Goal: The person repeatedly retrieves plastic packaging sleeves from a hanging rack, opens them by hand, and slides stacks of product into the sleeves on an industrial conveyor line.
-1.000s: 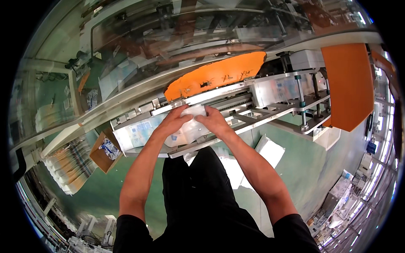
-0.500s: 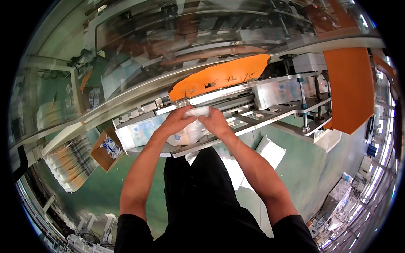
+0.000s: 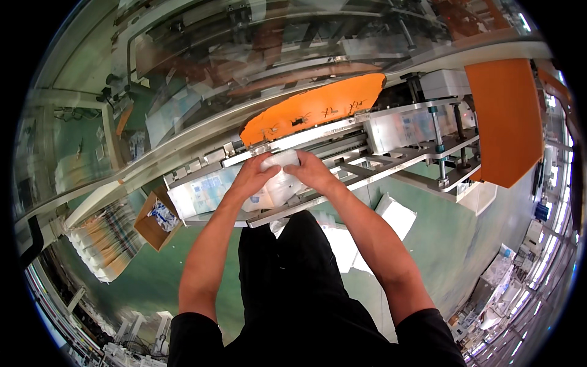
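Note:
Between my hands is a whitish, translucent plastic-wrapped package (image 3: 282, 186), resting in or just over the metal conveyor channel. My left hand (image 3: 252, 176) grips its left edge, thumb laid over the top. From the other side my right hand (image 3: 312, 172) presses on it with the thumb; the fingers of both hands are partly hidden behind it. Just left of my left hand, a plastic pack with pale blue and green print (image 3: 205, 194) lies in the channel. What is inside the package does not show.
A metal guide rail (image 3: 367, 181) runs along the near side. Behind stand an orange panel (image 3: 318, 107) and clear machine guarding. More printed packs (image 3: 400, 129) sit on the right, by an orange cover (image 3: 506, 122). A cardboard box (image 3: 150, 229) and stacked bundles (image 3: 101, 244) are at left.
The package has tipped slightly, so more of its upper face shows between my thumbs. Both hands keep their hold in nearly the same place. The view has shifted a little.

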Demonstrator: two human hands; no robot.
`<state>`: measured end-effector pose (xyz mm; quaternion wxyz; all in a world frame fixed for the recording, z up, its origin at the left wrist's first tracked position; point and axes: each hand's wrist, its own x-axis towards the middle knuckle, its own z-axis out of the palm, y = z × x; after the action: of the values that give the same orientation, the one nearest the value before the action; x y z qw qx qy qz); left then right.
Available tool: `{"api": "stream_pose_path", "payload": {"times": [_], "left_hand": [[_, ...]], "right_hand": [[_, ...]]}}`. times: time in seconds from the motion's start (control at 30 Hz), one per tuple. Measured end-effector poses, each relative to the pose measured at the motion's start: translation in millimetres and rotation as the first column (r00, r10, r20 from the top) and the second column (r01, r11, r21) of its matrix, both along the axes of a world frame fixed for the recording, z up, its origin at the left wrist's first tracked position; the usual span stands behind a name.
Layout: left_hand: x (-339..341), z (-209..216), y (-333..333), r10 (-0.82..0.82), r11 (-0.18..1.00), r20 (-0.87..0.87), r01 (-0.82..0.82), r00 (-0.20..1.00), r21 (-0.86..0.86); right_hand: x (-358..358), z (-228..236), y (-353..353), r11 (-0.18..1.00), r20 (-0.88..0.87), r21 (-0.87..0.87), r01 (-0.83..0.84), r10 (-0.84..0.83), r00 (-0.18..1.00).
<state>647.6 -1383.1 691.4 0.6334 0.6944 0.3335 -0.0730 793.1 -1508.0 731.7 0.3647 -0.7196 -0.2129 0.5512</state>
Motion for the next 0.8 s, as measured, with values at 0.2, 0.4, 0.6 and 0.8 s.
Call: {"api": "stream_pose_path", "payload": {"times": [0.2,0.4,0.6,0.8], "left_hand": [[-1,-14,-1,0.037,0.997,-0.02,-0.038,0.999,-0.071],[-2,-23,-4,0.047,0.999,0.049,-0.046,0.998,-0.018],[4,-9,2,-0.004,0.998,-0.055,0.001,0.998,-0.06],[4,-12,3,0.025,0.991,-0.125,-0.041,0.992,-0.128]], "right_hand": [[16,-28,-4,0.998,-0.238,0.05,-0.044,0.054,0.97],[13,-36,-2,0.995,-0.205,0.074,-0.069,0.083,0.975],[2,-18,-6,0.995,0.022,-0.099,-0.029,0.031,0.999],[4,-12,-14,0.902,0.115,-0.272,-0.336,0.377,0.919]]}}
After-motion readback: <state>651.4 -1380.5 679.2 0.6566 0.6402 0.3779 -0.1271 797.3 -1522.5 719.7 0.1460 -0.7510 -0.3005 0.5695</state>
